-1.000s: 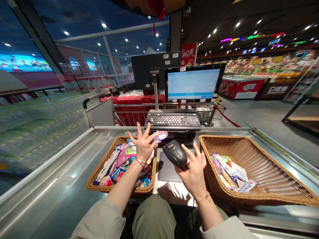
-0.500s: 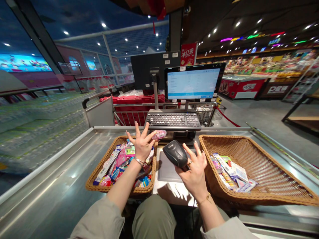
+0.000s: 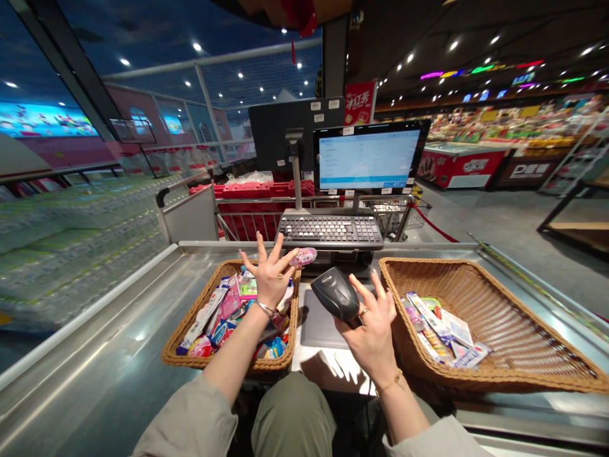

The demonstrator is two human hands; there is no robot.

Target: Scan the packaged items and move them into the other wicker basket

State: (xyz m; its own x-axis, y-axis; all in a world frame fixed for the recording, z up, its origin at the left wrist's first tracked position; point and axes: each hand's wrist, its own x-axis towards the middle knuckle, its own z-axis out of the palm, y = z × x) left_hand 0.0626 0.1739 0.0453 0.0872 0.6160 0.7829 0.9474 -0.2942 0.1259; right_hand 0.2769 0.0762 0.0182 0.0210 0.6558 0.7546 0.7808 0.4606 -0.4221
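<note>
- The shiny silver metal counter (image 3: 99,374) stretches along the left.
- A brown woven wicker basket (image 3: 295,311) stands there, filled with colourful small packages (image 3: 232,297).
- Above its far right corner, the left hand (image 3: 270,279) pinches a small rounded pink see-through pack (image 3: 304,256) at the fingertips, other fingers spread.
- Just right of that pack, a black plastic handheld scanner (image 3: 335,293) is gripped by the right hand (image 3: 373,336), two fingers extended.
- Rightmost, a second, larger brown wicker basket (image 3: 523,330) holds a small pile of packets (image 3: 447,327).

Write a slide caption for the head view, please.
Left hand pinches a small rounded pink package; right hand holds a glossy black scanner.
</note>
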